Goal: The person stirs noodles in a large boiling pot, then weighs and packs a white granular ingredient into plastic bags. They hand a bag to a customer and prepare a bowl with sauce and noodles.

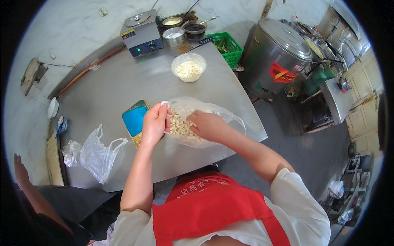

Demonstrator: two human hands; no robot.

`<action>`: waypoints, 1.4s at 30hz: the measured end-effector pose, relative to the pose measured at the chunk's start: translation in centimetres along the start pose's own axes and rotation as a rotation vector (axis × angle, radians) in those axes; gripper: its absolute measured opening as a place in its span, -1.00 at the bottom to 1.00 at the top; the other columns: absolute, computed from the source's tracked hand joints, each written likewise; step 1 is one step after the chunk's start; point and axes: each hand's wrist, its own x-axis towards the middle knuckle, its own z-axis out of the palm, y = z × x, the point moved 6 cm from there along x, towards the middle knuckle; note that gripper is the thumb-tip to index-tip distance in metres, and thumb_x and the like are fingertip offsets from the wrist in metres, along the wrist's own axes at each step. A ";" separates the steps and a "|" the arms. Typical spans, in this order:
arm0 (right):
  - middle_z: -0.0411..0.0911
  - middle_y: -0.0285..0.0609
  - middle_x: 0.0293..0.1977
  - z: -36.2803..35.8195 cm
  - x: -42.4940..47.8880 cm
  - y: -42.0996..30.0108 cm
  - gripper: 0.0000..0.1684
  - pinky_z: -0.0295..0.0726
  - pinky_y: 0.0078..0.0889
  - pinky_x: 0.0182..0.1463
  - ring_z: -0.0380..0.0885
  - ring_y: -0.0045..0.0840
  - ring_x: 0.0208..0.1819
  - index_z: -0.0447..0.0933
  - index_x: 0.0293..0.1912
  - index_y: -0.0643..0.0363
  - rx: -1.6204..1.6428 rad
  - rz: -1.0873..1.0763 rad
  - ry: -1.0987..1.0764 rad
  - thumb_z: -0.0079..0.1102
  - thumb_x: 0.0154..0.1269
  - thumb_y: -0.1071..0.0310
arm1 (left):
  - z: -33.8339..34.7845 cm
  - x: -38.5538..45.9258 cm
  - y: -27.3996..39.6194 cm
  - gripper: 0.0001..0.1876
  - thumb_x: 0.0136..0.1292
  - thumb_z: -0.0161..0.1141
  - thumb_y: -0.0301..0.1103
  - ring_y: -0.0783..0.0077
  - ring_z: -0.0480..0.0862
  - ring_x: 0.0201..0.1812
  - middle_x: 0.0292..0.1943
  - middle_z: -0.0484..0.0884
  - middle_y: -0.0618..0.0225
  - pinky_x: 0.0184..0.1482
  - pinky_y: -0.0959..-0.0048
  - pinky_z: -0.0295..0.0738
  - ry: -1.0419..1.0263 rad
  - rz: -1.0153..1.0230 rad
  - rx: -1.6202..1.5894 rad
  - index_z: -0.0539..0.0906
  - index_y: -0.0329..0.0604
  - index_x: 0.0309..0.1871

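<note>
My left hand [155,123] pinches the bunched rim of a clear plastic bag [221,113] lying on the steel table. Pale, small-cut food pieces [180,126] fill much of the bag. Inside its mouth, my right hand [209,126] reaches down among the pieces with curled fingers; whether it grips any is hidden. Partly behind my left hand lies a rectangular tin-like container [134,121] with a blue face. Farther back stands a translucent plastic tub [188,77] of similar pale pieces.
Another person's hand [22,170] shows at far left, near two crumpled plastic bags [100,153]. At the back stand a steel electric warmer [141,33], pots [174,37] and a black-handled knife [204,40]. A green basket [232,57] and large steel boiler [274,58] flank the table's right edge.
</note>
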 end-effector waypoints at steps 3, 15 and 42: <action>0.50 -0.09 -0.38 2.0 -1.0 4.7 -0.63 0.42 -0.24 -0.17 0.48 -0.27 -0.25 0.36 -0.13 0.13 -0.237 0.170 -0.109 0.00 -0.02 0.32 | -2.1 -0.6 -0.2 -0.72 0.28 -0.23 -0.24 0.61 0.30 -0.81 -0.80 0.32 0.41 -0.73 0.64 0.23 0.071 0.019 0.010 0.38 -0.20 -0.45; 0.41 -0.31 -0.51 -7.0 1.2 5.7 -0.69 0.30 -0.58 -0.29 0.33 -0.65 -0.40 0.41 -0.51 0.23 0.723 0.471 0.063 -0.10 0.18 0.21 | -5.8 0.5 4.5 -0.76 0.19 -0.11 -0.31 0.48 0.44 -0.59 -0.54 0.45 0.33 -0.53 0.53 0.33 0.216 0.288 0.125 0.42 -0.22 -0.54; 0.30 -0.41 -0.61 -0.9 0.4 2.0 -0.56 0.16 -0.68 -0.53 0.17 -0.76 -0.59 0.41 -0.44 0.13 1.137 0.426 0.026 -0.31 0.29 0.03 | 6.0 -0.5 -3.0 -0.63 -0.06 0.19 -0.24 0.13 0.46 -0.17 -0.20 0.50 0.18 -0.15 0.29 0.33 -0.107 0.622 0.428 0.45 -0.19 -0.16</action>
